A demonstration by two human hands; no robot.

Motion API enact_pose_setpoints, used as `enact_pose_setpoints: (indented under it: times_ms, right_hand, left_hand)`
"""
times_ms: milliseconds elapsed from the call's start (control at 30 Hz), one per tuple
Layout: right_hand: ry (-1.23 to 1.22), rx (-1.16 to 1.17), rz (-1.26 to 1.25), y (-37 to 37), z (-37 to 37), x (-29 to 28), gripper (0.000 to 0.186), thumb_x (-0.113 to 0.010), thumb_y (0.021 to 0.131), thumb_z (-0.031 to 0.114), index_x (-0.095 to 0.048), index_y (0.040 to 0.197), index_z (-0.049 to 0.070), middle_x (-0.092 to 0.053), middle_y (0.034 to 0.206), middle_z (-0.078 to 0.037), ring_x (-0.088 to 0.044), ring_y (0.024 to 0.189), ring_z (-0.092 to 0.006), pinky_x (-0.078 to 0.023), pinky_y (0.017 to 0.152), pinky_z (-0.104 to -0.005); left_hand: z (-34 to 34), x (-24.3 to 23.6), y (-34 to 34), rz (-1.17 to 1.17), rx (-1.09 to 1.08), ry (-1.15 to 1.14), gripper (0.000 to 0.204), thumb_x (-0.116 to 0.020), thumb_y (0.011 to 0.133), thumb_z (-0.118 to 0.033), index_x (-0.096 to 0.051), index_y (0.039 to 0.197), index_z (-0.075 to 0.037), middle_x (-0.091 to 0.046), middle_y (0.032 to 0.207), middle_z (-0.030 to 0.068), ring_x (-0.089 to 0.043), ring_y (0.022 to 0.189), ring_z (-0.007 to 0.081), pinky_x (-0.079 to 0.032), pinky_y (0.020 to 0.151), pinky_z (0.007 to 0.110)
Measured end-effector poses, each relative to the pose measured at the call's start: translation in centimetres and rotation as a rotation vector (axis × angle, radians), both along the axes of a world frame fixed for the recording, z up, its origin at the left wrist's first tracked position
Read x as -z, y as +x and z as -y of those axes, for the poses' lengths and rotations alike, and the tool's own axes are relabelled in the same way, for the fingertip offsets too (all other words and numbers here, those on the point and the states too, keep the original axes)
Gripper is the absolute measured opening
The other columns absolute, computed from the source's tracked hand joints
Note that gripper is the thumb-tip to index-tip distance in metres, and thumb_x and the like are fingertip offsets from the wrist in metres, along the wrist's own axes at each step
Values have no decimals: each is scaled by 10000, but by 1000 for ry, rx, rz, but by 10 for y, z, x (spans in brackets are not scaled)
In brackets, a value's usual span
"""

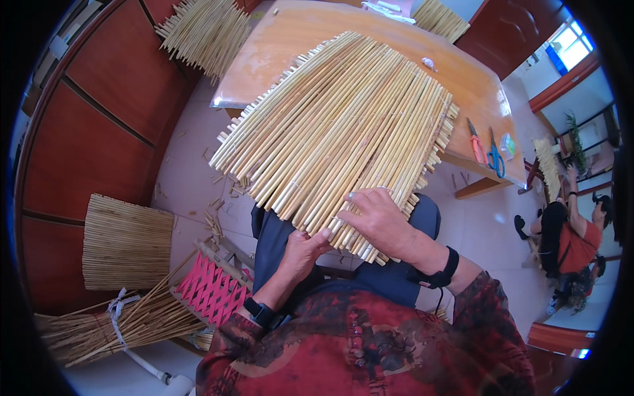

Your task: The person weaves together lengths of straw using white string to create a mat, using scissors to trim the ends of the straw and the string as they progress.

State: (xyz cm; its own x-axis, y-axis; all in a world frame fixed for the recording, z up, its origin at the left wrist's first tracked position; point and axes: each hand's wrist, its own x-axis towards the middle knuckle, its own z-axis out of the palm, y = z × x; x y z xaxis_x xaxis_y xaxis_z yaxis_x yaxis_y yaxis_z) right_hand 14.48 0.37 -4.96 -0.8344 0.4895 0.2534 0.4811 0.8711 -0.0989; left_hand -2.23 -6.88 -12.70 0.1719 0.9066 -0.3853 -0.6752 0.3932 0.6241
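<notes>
A mat of pale yellow reed stalks [337,125] slopes from the table down over my lap, its stalks running lengthwise side by side. Thin ties cross it in places, and the stalk ends are uneven. At the near edge, my left hand [302,256] grips the mat, thumb on top and the other fingers mostly hidden beneath. My right hand [380,221] lies over the near right part, its fingers bent and pressed onto the stalks. Whether a thread is between those fingertips, I cannot tell.
On the wooden table [482,86] lie orange-handled scissors [477,146], blue-handled scissors [495,158] and a small box [507,146]. Another mat [129,244] leans against red cabinets at left. Near it are a bundle of stalks [125,330] and a pink-webbed stool [211,290]. People sit at far right.
</notes>
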Motion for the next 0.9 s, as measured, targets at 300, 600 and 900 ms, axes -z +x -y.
enact_pose_setpoints:
  times_ms: [300,600,900]
  right_hand:
    - [-807,355,84,2,13,-12,127,-521,768,156,-562,777,36,-584,680,-136,-578,671,-303,-448,602,-362]
    - [-1304,328,-317,4,13,-55,199,-515,863,197,-593,835,16,-553,674,-17,-477,570,-81,-405,549,-231]
    - [-1162,344,-862,16,-5,-99,207,-535,867,208,-575,816,11,-546,742,-2,-489,681,-73,-390,679,-202]
  left_hand:
    - [-5,8,-4,8,78,7,399,-620,782,-40,-479,1155,-26,-570,1029,64,-571,894,148,-490,744,295]
    - [-10,16,-1,12,86,50,434,-572,796,5,-430,1205,-20,-545,1110,100,-561,977,204,-494,795,348]
    - [-8,20,2,-26,23,62,435,-579,786,-21,-443,1199,-15,-549,1106,93,-570,951,189,-502,765,325]
